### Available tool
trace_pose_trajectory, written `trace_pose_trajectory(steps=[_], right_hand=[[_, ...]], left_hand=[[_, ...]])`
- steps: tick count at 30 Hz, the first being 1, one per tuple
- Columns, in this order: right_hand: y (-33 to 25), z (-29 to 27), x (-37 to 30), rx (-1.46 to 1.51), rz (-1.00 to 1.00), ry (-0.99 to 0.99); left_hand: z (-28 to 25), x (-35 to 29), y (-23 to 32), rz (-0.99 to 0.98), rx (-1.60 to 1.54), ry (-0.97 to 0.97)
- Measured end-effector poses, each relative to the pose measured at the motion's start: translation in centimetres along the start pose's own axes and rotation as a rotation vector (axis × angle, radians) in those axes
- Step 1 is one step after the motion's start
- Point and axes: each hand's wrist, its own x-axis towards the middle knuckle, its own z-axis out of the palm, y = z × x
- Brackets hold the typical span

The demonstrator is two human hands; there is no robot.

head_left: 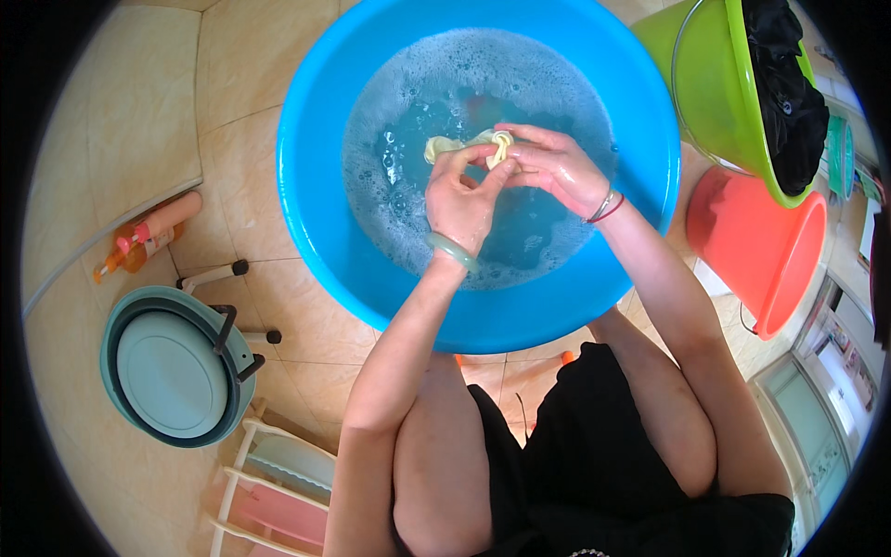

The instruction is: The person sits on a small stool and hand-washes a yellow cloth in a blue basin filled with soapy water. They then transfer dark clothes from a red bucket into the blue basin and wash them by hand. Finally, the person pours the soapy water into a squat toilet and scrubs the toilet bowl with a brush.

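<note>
Upper centre: left hand [458, 202] and right hand [559, 171] pinch crumpled cream cloth [502, 141]; best worked low over round blue plastic basin [312, 186].

I watch from the person's head, facing steeply down through a wide fisheye, the lap [594, 427] near, the blue tub [520, 317] just beyond.

A person's bare left forearm [401, 345] and right forearm [670, 278] reach forward and converge. The wet left hand [461, 198], back upward, and right hand [560, 169], fingers [538, 136] pointing left, nearly meet, both pinching with fingertips.
</note>
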Motion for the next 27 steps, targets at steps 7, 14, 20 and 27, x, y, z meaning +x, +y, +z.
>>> trace_pose_trajectory(steps=[7,14,20,27], right_hand=[[0.5,0.9,0.3,-0.223,-0.106,0.138],[1.0,1.3,1.0,-0.393,-0.152,0.334],[0.7,1.3,0.8,0.196,-0.106,0.165],[1.0,2.6,0.4,-0.495,0.055,0.198]], left_hand=[[-1.3,0.4,-0.8,-0.402,-0.454,-0.061],[-2.9,1.3,-1.3,-0.491,-0.978,-0.105],[-2.2,1.5,0.1,-0.567,-0.426,-0.042],[-2.9,1.9,-0.4,-0.634,-0.549,-0.009]])
